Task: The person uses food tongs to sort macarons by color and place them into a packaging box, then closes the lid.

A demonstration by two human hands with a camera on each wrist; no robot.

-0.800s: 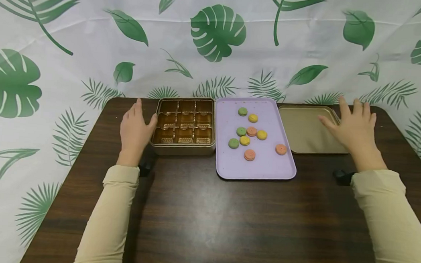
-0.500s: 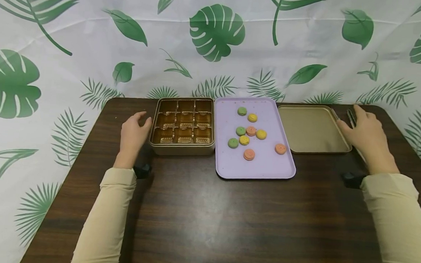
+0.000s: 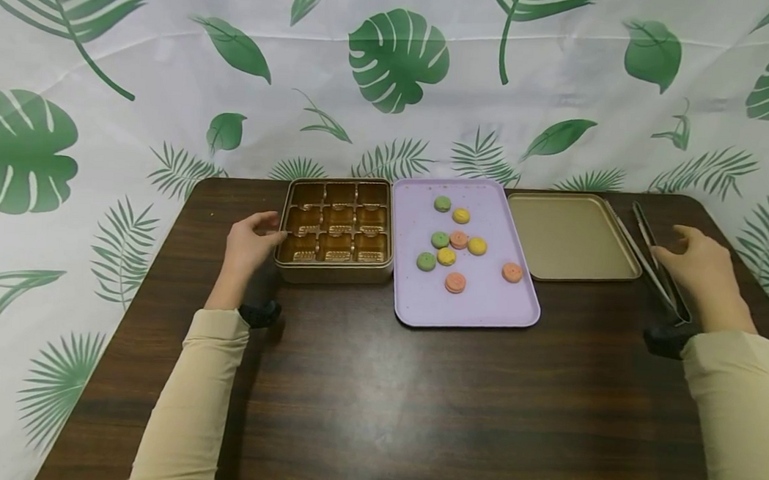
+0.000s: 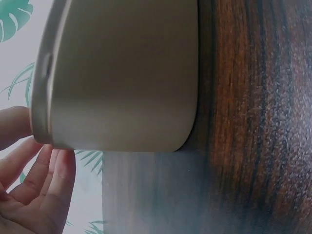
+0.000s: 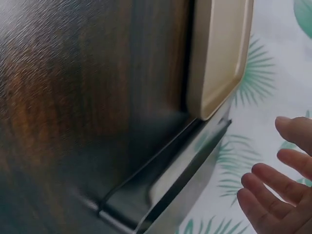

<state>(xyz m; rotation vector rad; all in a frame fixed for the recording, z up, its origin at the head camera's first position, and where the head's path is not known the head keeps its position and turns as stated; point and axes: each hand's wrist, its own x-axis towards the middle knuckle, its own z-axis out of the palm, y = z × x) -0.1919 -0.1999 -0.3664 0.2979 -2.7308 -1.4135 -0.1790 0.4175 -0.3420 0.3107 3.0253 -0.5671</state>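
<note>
My left hand (image 3: 248,245) is at the left side of a gold tin box (image 3: 333,266) with a brown insert (image 3: 339,222) divided into several pockets. In the left wrist view, the thumb (image 4: 14,126) lies at the rim and the curled fingers (image 4: 61,168) meet the outer wall, holding its corner. My right hand (image 3: 702,274) hovers just right of a pair of metal tongs (image 3: 650,271), whose arms are spread. Seen from the right wrist, its fingers (image 5: 273,187) are loosely bent, apart from the tongs (image 5: 180,183), and hold nothing.
Between the box and a shallow gold lid (image 3: 570,237) lies a lilac tray (image 3: 480,304). Several green, yellow and pink macarons (image 3: 456,282) are scattered on it. The dark wooden table (image 3: 381,401) backs onto a leaf-patterned cloth (image 3: 424,139).
My left hand has curled and moved in against the box. My right hand has passed from over the lid to the right and nearer me, bringing the tongs into view.
</note>
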